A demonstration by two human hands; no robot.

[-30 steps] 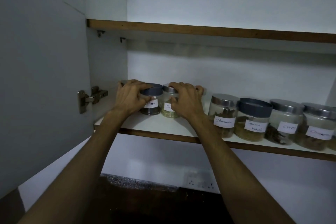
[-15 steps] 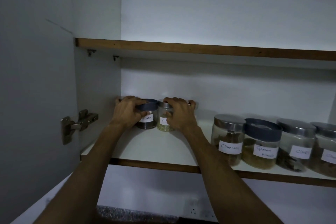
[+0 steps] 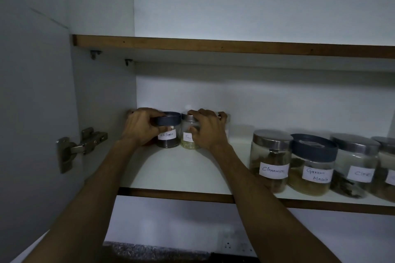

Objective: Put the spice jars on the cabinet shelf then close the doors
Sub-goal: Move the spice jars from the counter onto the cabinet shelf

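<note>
Both hands work at the back left of the lower cabinet shelf. The left hand is wrapped around the dark-lidded pepper jar, fingers over the lid and thumb on the glass. The right hand is wrapped around the steel-lidded jar just beside it, at 3 o'clock from the pepper jar. Both jars stand upright with long axis vertical, seemingly touching, bases on the shelf as far as can be judged.

Further lids show behind each hand; how many jars stand there cannot be told.

The back wall lies at 12 o'clock, close behind the jars; the cabinet side wall at 9 o'clock from the left hand. Open shelf lies at 6 o'clock, toward the brown front edge. The cinnamon jar heads a front row at 4 o'clock, well apart.

Judgement: placement is near complete; release calls for withdrawal toward 6 o'clock. The open door with its hinge stands at 9 o'clock, nearer the left hand.
</note>
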